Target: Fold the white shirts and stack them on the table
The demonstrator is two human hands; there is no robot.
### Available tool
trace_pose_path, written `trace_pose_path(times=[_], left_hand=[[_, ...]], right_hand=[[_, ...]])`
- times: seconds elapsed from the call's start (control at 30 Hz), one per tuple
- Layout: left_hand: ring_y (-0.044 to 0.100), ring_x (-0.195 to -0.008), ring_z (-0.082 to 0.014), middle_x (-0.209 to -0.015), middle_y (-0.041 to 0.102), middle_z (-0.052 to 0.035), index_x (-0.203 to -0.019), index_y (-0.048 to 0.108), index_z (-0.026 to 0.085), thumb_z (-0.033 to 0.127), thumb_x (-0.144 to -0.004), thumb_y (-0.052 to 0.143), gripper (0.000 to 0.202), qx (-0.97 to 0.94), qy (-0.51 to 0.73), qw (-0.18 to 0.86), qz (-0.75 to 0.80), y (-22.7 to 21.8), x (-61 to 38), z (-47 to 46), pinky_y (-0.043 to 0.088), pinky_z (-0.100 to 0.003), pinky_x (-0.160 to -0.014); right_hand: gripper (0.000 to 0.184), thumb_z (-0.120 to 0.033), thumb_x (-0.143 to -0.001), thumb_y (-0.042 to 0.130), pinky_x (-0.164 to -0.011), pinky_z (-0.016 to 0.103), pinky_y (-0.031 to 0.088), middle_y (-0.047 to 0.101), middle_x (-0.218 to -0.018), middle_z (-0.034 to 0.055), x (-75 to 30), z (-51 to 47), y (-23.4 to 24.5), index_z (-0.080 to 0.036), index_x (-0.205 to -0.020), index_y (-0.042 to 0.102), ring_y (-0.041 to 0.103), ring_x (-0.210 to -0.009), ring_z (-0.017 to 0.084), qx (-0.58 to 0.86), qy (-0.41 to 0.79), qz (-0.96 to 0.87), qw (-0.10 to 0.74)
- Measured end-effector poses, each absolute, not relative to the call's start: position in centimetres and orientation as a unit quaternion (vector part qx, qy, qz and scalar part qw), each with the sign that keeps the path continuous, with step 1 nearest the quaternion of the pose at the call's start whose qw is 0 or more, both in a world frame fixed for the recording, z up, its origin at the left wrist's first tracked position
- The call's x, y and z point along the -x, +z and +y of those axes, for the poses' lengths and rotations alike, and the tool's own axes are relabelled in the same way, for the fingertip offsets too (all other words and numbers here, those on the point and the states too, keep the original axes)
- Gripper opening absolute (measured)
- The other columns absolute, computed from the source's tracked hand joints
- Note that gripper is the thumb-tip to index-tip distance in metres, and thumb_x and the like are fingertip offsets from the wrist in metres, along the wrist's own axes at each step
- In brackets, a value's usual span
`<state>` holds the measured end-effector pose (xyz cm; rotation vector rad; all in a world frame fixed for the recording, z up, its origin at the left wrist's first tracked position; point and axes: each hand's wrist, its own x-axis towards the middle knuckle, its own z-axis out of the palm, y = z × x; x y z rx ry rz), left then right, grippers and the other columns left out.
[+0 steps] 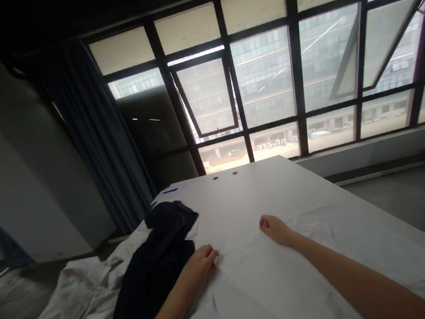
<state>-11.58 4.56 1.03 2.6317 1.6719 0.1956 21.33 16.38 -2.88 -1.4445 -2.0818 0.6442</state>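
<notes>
The left hand [200,268] rests its slightly curled, empty fingers [209,256] on a white cloth [269,284] beside a crumpled navy garment [151,270]; the right hand [275,228] lies in a loose, empty fist.

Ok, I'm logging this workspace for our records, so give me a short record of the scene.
Left hand: open, on the white cloth, beside the dark navy garment
Right hand: loosely closed, resting on the white cloth
Surface: white table
Nearby: crumpled white garment, blue pen
Background: large window
</notes>
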Motion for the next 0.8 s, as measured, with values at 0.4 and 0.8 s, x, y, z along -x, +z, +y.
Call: trace_pose_path(times=[0.4,0.8], left_hand=[[0.057,-0.073,-0.0159,-0.078,0.062,0.0003,-0.082,0.062,0.018,0.014,-0.083,0.053,0.01,-0.759,0.219,0.114,0.602,0.0,12.1,5.2,0.042,-0.024,-0.069],[0.06,-0.093,-0.0186,-0.097,0.064,-0.0037,-0.088,0.067,0.02,0.014,-0.086,0.054,0.015,-0.799,0.175,0.093,0.567,0.8,12.4,5.3,0.044,-0.026,-0.085]], right_hand=[[0.009,-0.023,-0.091,0.057,-0.068,0.025,0.034,0.069,-0.083,0.0025,-21.5,16.2,-3.6,-0.018,-0.092,0.065,0.057,-0.076,0.014,0.54,0.202,-0.773,0.263],[0.016,-0.024,-0.097,0.047,-0.08,0.029,0.037,0.068,-0.1,0.0067,-20.7,15.4,-3.8,-0.02,-0.1,0.063,0.059,-0.091,0.018,0.546,0.114,-0.802,0.215]])
